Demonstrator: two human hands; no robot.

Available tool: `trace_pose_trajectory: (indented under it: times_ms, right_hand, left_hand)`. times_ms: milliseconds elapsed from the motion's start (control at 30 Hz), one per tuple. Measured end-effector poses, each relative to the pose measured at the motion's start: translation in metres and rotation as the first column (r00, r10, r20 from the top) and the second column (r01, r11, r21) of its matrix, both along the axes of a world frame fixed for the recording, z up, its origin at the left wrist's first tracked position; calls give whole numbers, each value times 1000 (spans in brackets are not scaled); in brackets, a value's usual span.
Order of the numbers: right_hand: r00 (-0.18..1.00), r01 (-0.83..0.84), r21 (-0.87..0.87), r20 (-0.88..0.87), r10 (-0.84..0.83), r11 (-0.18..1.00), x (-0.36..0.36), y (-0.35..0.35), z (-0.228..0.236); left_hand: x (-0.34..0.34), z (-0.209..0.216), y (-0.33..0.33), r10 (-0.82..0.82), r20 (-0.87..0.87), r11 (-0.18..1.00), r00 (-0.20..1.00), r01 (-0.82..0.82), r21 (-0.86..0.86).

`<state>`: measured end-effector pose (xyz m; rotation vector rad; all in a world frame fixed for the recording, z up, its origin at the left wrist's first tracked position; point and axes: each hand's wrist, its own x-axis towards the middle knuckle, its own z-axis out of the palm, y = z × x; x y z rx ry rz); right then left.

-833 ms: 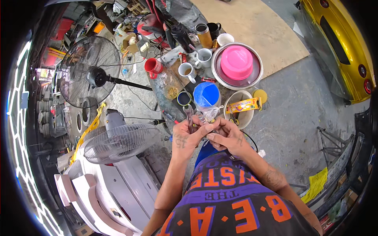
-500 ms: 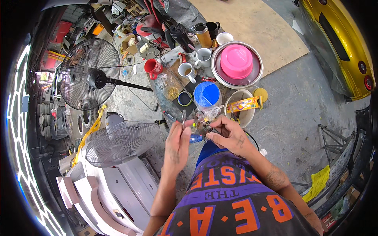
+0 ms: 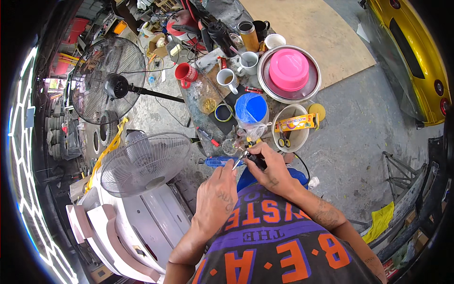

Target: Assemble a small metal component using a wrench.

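My left hand (image 3: 218, 194) is closed on a thin metal tool (image 3: 238, 161); its exact kind I cannot make out. The tool's tip reaches a small dark piece (image 3: 256, 161), which my right hand (image 3: 269, 168) pinches between thumb and fingers. Both hands meet just above the near edge of the table. Close beyond my left fingers lies a blue hand tool (image 3: 216, 162), partly hidden by the hand. Past it are a red-and-dark marker (image 3: 208, 137) and a blue-lidded tub (image 3: 251, 109) wrapped in clear plastic.
Scissors (image 3: 284, 140) and a yellow box (image 3: 297, 122) rest on a white bucket (image 3: 279, 137). A pink bowl (image 3: 288, 70) sits on a round metal tray (image 3: 314, 85). Mugs, including a red mug (image 3: 185, 75), stand farther off. Two fans (image 3: 115, 85) are on the left.
My left hand has moved right and nearer to me, bringing the metal tool's tip to the dark piece. My right hand has shifted slightly left. The blue hand tool and marker show more.
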<state>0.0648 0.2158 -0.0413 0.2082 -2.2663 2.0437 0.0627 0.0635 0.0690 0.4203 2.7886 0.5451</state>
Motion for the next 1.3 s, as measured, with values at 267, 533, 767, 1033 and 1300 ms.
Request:
trace_pose_trajectory:
  times_ms: [267,533,767,1033,1300]
  right_hand:
    - [1000,-20,32,15,20,999,1,-2,-2]
    - [978,-112,-239,146,150,964,-5,3,7]
    - [714,-51,-971,127,689,232,-7,7,16]
    - [548,37,-998,60,835,47,-13,10,33]
    - [946,-281,-163,120,302,946,0,4,37]
  left_hand:
    - [0,0,2,16,8,1000,1000,-16,-27]
    - [-14,-11,-20,87,87,931,992,-112,347]
    - [-37,-36,-41,-58,144,827,988,-33,562]
    - [-42,-100,-47,130,-48,425,990,-12,905]
    - [-16,-42,-12,183,482,358,857,-515,779]
